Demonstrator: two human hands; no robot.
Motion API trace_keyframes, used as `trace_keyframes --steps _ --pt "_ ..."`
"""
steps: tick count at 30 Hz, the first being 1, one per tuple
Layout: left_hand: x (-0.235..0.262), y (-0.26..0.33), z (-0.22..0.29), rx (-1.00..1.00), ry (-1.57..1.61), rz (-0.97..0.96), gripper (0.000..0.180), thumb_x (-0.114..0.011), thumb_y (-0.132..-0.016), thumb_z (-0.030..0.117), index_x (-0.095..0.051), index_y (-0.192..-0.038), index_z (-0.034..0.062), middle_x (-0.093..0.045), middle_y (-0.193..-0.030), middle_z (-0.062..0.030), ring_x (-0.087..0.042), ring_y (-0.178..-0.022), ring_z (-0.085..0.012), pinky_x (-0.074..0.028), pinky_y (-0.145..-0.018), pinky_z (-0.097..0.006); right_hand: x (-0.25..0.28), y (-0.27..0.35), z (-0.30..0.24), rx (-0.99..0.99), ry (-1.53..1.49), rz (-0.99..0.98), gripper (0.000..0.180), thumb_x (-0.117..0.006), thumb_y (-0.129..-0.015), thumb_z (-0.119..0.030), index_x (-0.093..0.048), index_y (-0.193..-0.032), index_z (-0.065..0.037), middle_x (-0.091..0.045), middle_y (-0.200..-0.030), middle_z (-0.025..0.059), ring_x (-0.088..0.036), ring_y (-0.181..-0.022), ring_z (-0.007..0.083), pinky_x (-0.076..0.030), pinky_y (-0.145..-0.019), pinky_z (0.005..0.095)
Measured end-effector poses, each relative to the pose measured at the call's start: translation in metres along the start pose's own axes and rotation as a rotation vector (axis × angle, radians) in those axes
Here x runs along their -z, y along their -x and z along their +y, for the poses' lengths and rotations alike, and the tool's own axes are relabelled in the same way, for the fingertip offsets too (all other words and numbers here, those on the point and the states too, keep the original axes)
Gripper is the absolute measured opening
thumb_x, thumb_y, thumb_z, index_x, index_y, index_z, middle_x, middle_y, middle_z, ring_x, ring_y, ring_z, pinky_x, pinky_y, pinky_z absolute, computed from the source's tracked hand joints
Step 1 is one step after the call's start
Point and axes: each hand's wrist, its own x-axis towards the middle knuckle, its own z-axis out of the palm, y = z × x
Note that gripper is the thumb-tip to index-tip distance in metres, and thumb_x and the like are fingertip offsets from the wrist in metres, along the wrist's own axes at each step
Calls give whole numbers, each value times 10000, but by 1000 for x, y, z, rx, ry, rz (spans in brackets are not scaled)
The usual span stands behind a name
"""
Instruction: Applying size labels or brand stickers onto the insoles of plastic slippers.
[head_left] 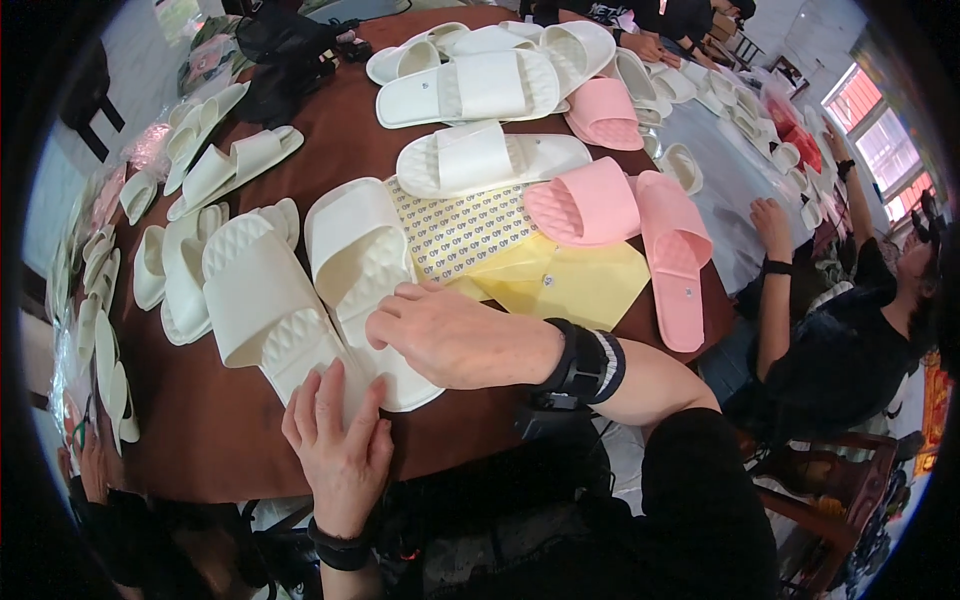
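Two white slippers lie side by side in front of me, toes pointing away: a left one (262,290) and a right one (358,235). My left hand (338,445) rests with its fingers stretched out over the heel end of the left slipper. Across the right slipper's insole reaches my right hand (465,335), fingers curled and pressed down; whatever they hold, if anything, is hidden. Just beyond that hand lies a sheet of printed stickers (460,228). A yellow sheet (570,285) sits beside it, partly under the pink slippers.
Pink slippers (672,270) lie to the right, and more white slippers (470,85) are piled at the back. Others (180,275) stand at the left on the brown table (235,440). A person (840,330) works at a second table on the right; another person's hand (92,470) shows lower left.
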Motion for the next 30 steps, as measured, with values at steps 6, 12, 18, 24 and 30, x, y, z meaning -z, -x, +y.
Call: trace_keyframes --steps 6,12,18,24,30 --pt "0 2 0 1 -17 -3 428 -690 -773 130 -680 -1197 180 -497 -1396 -134 -423 -1303 -372 -307 -1077 -524 2 0 -4 -41 23 -44 211 -580 -804 5 -577 -1013 -28 -611 -998 116 -568 -983 291 -441 -879 387" --pt "0 0 0 2 -27 -8 414 -680 -790 132 -671 -1201 174 -495 -1396 -143 -425 -1300 -384 -312 -1073 -529 -5 1 2 21 25 50 181 -607 -780 -48 -581 -955 -10 -615 -952 145 -568 -958 323 -453 -854 413" --pt "-3 -4 -1 -18 -22 -6 444 -681 -776 139 -658 -1219 169 -491 -1395 -154 -420 -1297 -394 -307 -1072 -537 -4 1 5 9 54 35 180 -591 -796 -45 -579 -973 -22 -610 -952 130 -573 -954 305 -457 -839 401" --pt "-2 5 -6 -30 -51 -15 460 -693 -761 170 -654 -1219 175 -475 -1387 -162 -419 -1279 -403 -308 -1064 -552 -12 1 2 58 88 73 204 -581 -802 -68 -555 -1002 -39 -568 -912 108 -562 -897 281 -448 -782 391" --pt "1 6 -6 -92 4 64 509 -688 -835 197 -587 -1333 162 -487 -1431 -158 -415 -1315 -399 -333 -1059 -534 -10 3 -4 38 95 31 204 -581 -799 -81 -543 -982 -1 -593 -940 149 -558 -930 326 -449 -822 420"
